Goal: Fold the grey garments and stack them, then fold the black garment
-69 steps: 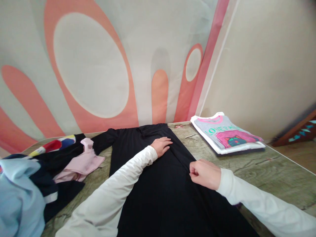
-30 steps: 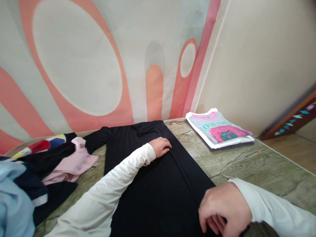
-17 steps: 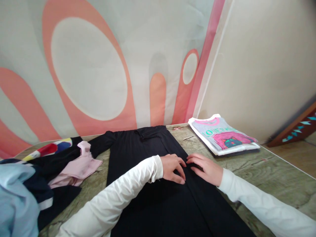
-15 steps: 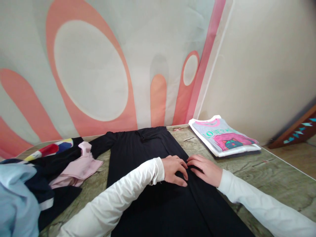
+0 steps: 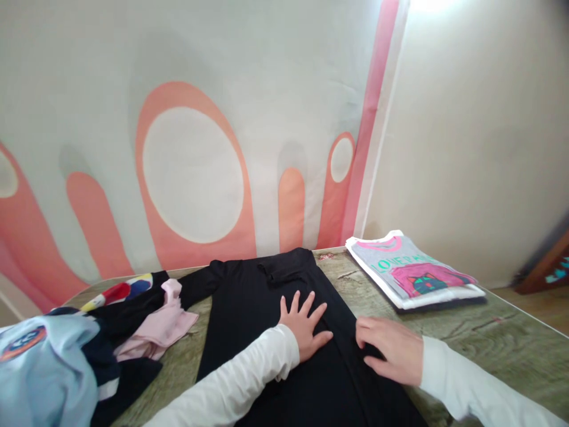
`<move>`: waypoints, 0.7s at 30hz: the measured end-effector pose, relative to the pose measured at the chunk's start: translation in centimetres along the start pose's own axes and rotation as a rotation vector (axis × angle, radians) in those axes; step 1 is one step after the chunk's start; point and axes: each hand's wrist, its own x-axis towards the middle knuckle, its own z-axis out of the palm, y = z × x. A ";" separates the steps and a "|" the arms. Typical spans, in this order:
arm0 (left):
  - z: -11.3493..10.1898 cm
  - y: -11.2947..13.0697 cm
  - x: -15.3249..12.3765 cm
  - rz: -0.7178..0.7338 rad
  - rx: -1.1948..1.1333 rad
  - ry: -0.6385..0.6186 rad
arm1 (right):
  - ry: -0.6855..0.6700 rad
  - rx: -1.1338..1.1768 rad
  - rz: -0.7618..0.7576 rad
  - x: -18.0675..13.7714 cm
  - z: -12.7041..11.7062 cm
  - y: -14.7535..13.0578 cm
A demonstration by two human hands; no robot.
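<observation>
A black long-sleeved top (image 5: 249, 314) lies spread over the wood-patterned table, its lower end running out of view at the bottom. One sleeve reaches out to the left; its right side is folded inward, leaving a lengthwise crease. Flat on the middle of the cloth rests my left hand (image 5: 304, 329), fingers spread and holding nothing. At the top's right edge my right hand (image 5: 391, 350) is curled, thumb and fingertips drawn close together on the black fabric. The exact grip under those fingers is partly hidden.
Left of the top is a loose heap of clothes, with a light blue garment (image 5: 48, 367), a pink one (image 5: 157, 323) and dark pieces. A folded stack with a grey cat-print shirt (image 5: 413, 267) on top lies at the back right. A patterned wall (image 5: 267, 118) rises behind the table (image 5: 498, 356).
My left hand has gone from bent fingers near the crease to lying flat and spread, slightly left. My right hand has moved right and nearer, and its fingers have curled. The view has tilted up.
</observation>
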 end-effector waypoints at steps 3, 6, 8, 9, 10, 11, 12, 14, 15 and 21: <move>-0.1 2.1 -1.4 0.012 0.008 -0.039 | -0.080 -0.091 0.052 -1.2 -0.5 -1.7; 0.3 3.8 -2.9 0.014 -0.022 -0.064 | -0.159 -0.092 0.032 -2.3 -0.7 -2.5; 0.6 4.2 -3.4 0.057 -0.068 -0.076 | -0.240 -0.050 -0.023 -2.6 -0.7 -2.2; 0.5 4.0 -3.4 0.081 -0.104 -0.089 | -0.288 -0.009 -0.054 -2.6 -0.8 -1.8; 0.3 3.5 -3.1 0.102 -0.149 -0.107 | -0.336 0.051 -0.083 -2.5 -0.9 -1.2; -0.2 2.8 -2.5 0.122 -0.201 -0.122 | -0.377 0.124 -0.105 -2.1 -1.1 -0.4; -0.8 1.7 -1.6 0.132 -0.253 -0.130 | -0.400 0.203 -0.118 -1.5 -1.3 0.6; -2.3 -1.1 0.8 0.149 -0.316 -0.068 | -0.379 0.346 -0.112 0.4 -2.0 2.9; -3.0 -2.7 2.2 0.123 -0.304 0.010 | -0.325 0.388 -0.094 1.8 -2.3 4.2; -1.9 -11.2 7.3 -0.489 -0.148 0.313 | 0.108 0.408 0.312 12.6 -2.2 11.0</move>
